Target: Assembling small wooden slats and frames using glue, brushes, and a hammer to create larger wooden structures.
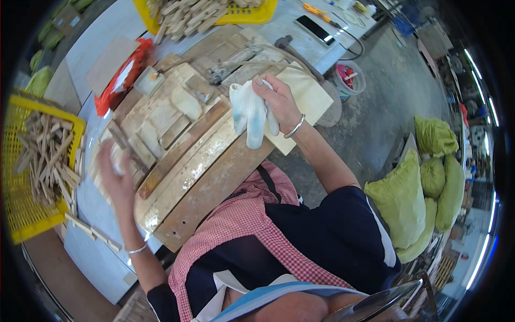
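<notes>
The white glove (pixel 250 115) — smudged blue-grey — hangs from the right hand's fingers (pixel 266 91). Beyond the left hand's fingers (pixel 107 155) sits a bright yellow crate (pixel 21 214) of pale tan sticks (pixel 48 155). Below both hands, a red-and-white checked apron (pixel 236 220) — over navy.

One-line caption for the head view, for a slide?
Right hand clutches a white, blue-stained cloth glove over a curved wooden jig; blurred left hand rests near small wooden blocks.
</notes>
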{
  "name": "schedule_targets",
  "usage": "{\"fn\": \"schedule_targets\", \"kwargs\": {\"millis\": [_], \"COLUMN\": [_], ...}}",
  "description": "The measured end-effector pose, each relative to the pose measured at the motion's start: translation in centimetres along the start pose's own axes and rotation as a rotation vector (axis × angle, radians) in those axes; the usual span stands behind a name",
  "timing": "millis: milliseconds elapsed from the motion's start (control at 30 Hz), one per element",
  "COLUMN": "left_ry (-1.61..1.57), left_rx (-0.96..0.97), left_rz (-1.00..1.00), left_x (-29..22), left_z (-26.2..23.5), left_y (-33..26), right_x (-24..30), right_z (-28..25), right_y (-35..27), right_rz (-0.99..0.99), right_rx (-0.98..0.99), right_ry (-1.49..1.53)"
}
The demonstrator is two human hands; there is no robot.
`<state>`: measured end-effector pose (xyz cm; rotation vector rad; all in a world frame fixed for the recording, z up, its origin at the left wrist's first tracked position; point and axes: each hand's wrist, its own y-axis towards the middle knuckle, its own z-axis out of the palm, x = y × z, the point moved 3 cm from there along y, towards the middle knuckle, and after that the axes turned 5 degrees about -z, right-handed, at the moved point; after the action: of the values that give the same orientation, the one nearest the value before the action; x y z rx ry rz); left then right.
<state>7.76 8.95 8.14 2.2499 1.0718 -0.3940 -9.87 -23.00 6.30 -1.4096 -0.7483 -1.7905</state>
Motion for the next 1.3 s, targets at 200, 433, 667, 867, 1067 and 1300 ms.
{"fn": "schedule_targets", "kwargs": {"millis": [200,433,667,867,1067,1300], "left_ry": [-0.433,-0.539,-1.066,-1.442,-1.333,-0.330], "left_rx": [0.324,0.353,0.511,0.571,0.682,0.119], "left_rz": [0.032,-0.093,-0.355,-0.606,-0.644,0.134], "left_x": [-13.1,-13.9,-12.3,-12.5,-11.3,-14.9], "left_z": [3.6,6.8,7.0,7.2,7.1,5.2], "left_y": [-1.1,-1.1,-1.1,-1.2,-1.1,-0.4], "right_x": [0.7,1.2,0.9,-0.3,1.1,3.8], "right_z": [4.1,4.9,3.9,4.9,4.9,5.3], "right_y": [-0.4,-1.1,-0.8,-1.8,-1.2,-1.0], "right_rz": [-0.094,-0.097,-0.115,-0.318,-0.547,-0.626], "right_rx": [0.258,0.269,0.429,0.488,0.426,0.458], "right_ry": [-0.010,-0.023,-0.029,-0.121,-0.484,-0.609]}}
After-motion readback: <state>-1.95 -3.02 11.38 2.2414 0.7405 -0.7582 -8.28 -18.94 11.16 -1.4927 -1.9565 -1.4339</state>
